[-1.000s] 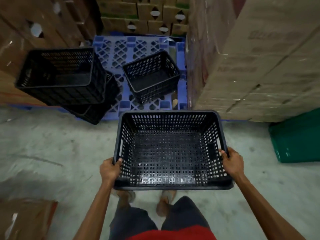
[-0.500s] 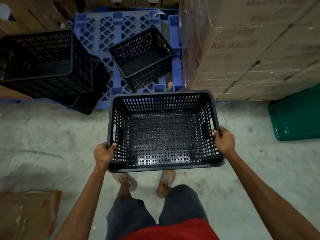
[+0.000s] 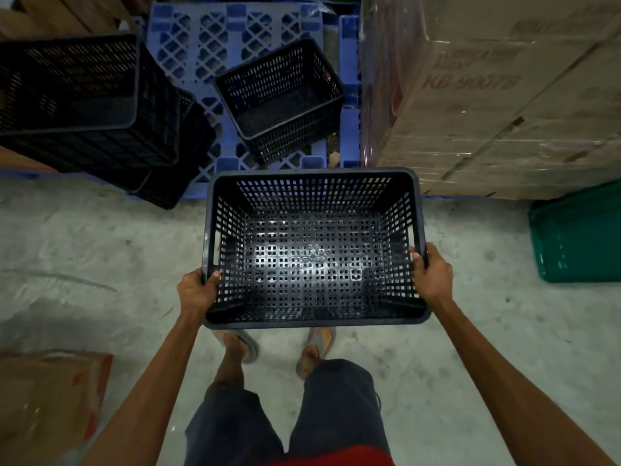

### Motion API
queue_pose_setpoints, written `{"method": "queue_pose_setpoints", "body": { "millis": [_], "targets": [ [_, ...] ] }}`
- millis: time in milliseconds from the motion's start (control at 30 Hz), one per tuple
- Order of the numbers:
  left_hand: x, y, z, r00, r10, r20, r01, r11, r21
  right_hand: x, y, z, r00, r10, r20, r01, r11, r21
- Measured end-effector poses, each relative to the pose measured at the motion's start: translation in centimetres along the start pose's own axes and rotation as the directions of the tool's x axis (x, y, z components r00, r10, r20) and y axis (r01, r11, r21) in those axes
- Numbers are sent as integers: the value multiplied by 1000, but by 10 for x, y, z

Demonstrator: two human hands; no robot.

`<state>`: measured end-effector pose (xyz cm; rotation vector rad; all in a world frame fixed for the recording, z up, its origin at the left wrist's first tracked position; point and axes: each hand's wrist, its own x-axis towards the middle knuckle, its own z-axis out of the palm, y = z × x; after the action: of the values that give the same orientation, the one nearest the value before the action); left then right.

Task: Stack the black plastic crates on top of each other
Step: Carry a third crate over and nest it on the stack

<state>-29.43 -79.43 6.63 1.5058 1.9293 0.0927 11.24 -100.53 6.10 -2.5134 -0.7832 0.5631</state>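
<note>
I hold an empty black perforated crate (image 3: pixel 314 250) upright in front of me, above the concrete floor. My left hand (image 3: pixel 196 292) grips its left rim and my right hand (image 3: pixel 431 279) grips its right rim. A single black crate (image 3: pixel 280 99) lies tilted on the blue pallet (image 3: pixel 201 38) beyond it. At the upper left, a stack of black crates (image 3: pixel 84 102) stands on the pallet's left part, the top one sitting askew over the lower ones.
Wrapped cardboard cartons (image 3: pixel 497 95) rise at the right, close to the held crate's far right corner. A green bin (image 3: pixel 578 237) sits on the floor at the right edge. A cardboard box (image 3: pixel 47 398) lies at the lower left. My feet (image 3: pixel 279 344) stand under the crate.
The view has tipped downward and closer to the pallet. The held crate sits higher in the frame, nearer the pallet's front edge, with both hands in the same grip.
</note>
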Motion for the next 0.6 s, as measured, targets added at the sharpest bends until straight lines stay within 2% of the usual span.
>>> {"method": "queue_pose_setpoints", "body": {
  "millis": [133, 233, 300, 367, 467, 600],
  "targets": [
    [-3, 0, 2, 1000, -21, -23, 20, 1000, -18, -3, -1, 2, 1000, 22, -11, -22, 1000, 4],
    [-6, -6, 3, 999, 46, 1, -46, 998, 40, -16, -1, 5, 1000, 6, -26, -7, 1000, -21],
    [-9, -6, 2, 994, 106, 31, -108, 990, 89, -19, -4, 5, 999, -46, -5, 46, 998, -54],
    [-10, -5, 1, 976, 218, 27, -220, 966, 139, -20, -7, 5, 988, -153, -16, 147, 970, -194],
    [-7, -3, -3, 891, 453, -2, -428, 842, 328, -15, -12, 6, 950, -310, 30, 295, 866, -404],
    [-2, -1, 3, 815, 567, 121, -553, 697, 457, -5, -9, 9, 911, -379, 160, 409, 795, -448]
  ]
}}
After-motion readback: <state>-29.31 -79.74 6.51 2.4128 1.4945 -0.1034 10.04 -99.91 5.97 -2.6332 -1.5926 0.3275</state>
